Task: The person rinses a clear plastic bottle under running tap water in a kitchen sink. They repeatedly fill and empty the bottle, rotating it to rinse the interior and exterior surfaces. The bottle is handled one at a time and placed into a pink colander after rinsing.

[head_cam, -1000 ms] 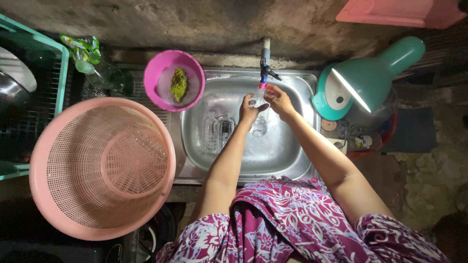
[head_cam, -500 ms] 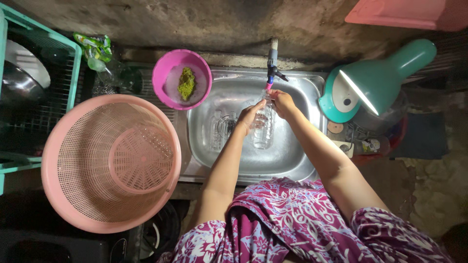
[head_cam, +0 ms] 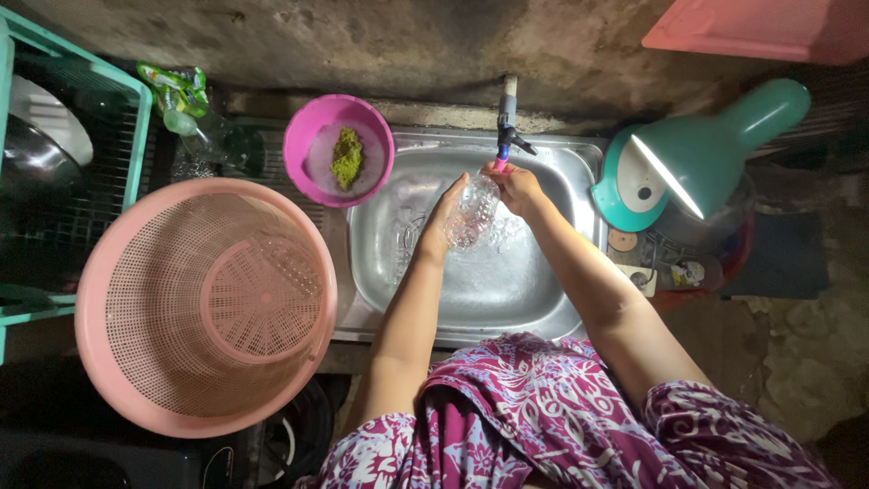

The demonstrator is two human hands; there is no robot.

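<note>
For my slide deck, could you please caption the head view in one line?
Both hands, left hand and right hand, hold a clear glass under the tap over a steel sink.

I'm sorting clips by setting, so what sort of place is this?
Probably a home dishwashing corner. A steel sink sits under a tap, where both hands hold a clear glass. Beside it are a pink basket and a teal dish rack.

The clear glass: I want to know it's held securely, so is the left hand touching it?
Touching. The head view shows the left hand pressed against the clear glass, no gap.
</note>
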